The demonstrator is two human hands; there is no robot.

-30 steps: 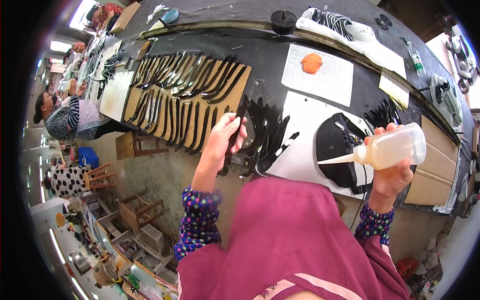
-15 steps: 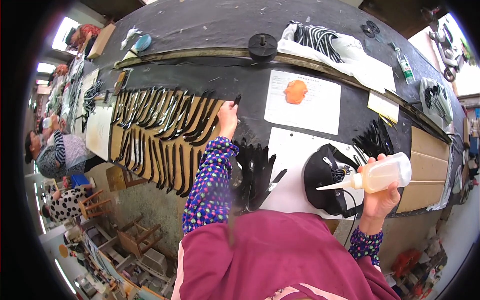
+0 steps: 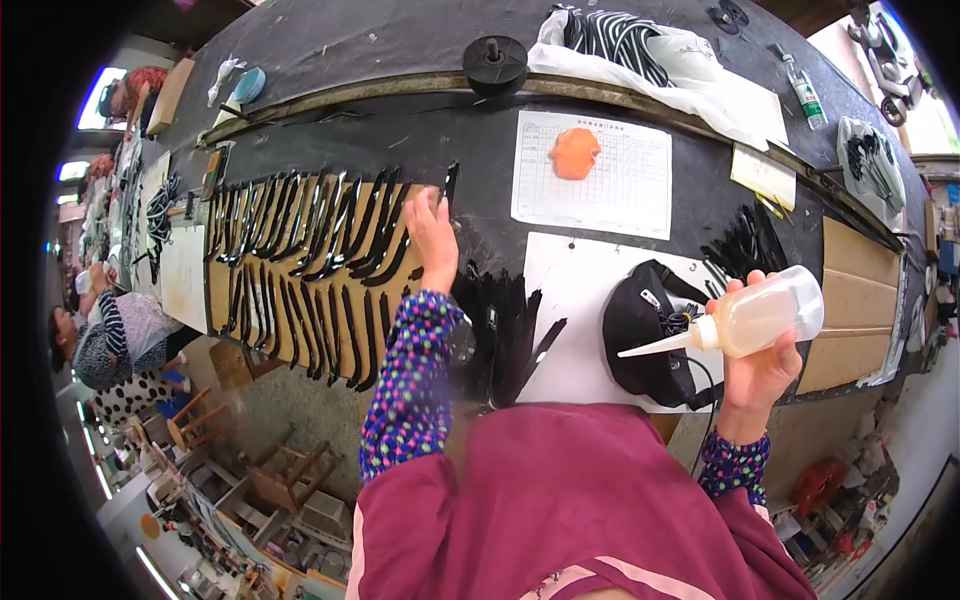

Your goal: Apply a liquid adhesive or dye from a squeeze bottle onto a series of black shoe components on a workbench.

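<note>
- Around the strip-covered cardboard (image 3: pixel 222 278), a dark worktable (image 3: pixel 485 160) is spread; its outline is bent by the lens, and its near edge is partly covered by the wearer's clothing.
- To the right of the cardboard, a white board (image 3: pixel 560 290) is partly covered by a black pouch (image 3: pixel 628 310), whose contents cannot be made out.
- Between the cardboard and the board, a pile of dark strips (image 3: pixel 490 330) is heaped, too black for single pieces to be told apart.
- Well right of the cardboard, a squeeze bottle (image 3: pixel 768 318) is gripped around its body by the right hand (image 3: pixel 755 378); its long nozzle is pointed leftward, apparently so that the tip is left unobstructed. The palm is partly hidden.
- At the cardboard's right edge, the left hand (image 3: pixel 433 245) is held with fingers loosely bent; whether anything is pinched cannot be told.
- On the cardboard, black strips (image 3: pixel 351 335) are laid in two rows, presumably so that each can be reached separately; some are lost in glare.
- Beside the cardboard's upper right corner, a single strip (image 3: pixel 450 182) is seen near those fingers, its lower end unclear.
</note>
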